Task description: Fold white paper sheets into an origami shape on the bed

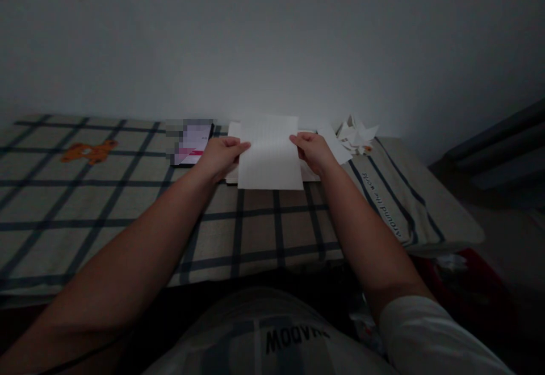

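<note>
A lined white sheet of paper [269, 156] is stretched between my two hands, raised a little above the table. My left hand [221, 156] pinches its left edge between thumb and fingers. On the opposite edge, my right hand [313, 149] grips it the same way. Beneath the sheet lies a white pad or book [232, 177], mostly hidden by the paper and my hands. Another white sheet [334, 143] rests flat just past my right hand. Folded white paper pieces [356, 135] are heaped to the right of that.
A plaid tablecloth [128, 207] covers the table, which stands against a pale wall [272, 40]. Left of my hands lies a tablet or phone [193, 143] with a lit screen, partly pixelated. An orange bear-shaped item [89, 152] is farther left. A red bin [472, 284] holding crumpled paper stands below right.
</note>
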A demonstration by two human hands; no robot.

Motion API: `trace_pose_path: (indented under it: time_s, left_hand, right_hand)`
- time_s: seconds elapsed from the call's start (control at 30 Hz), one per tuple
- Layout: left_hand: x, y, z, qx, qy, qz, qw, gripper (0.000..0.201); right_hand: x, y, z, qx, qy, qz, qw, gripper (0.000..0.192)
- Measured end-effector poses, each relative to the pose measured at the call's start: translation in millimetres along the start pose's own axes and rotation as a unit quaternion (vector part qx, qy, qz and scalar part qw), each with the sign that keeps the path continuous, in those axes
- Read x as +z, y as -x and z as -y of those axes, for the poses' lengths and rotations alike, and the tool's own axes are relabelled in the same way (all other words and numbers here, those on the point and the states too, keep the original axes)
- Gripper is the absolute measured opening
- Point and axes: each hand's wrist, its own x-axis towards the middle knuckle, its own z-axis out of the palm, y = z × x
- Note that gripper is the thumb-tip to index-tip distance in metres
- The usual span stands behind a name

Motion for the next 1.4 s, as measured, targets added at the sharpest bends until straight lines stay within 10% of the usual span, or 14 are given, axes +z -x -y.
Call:
trace_pose_path:
  time_s: [1.4]
  left_hand:
    - [0.9,6,-6,-0.018,-0.09,0.055,0.994,0.028]
  right_hand:
    - [-11,-19,-14,-0.051,0.022,-0.128,0.99,0.008]
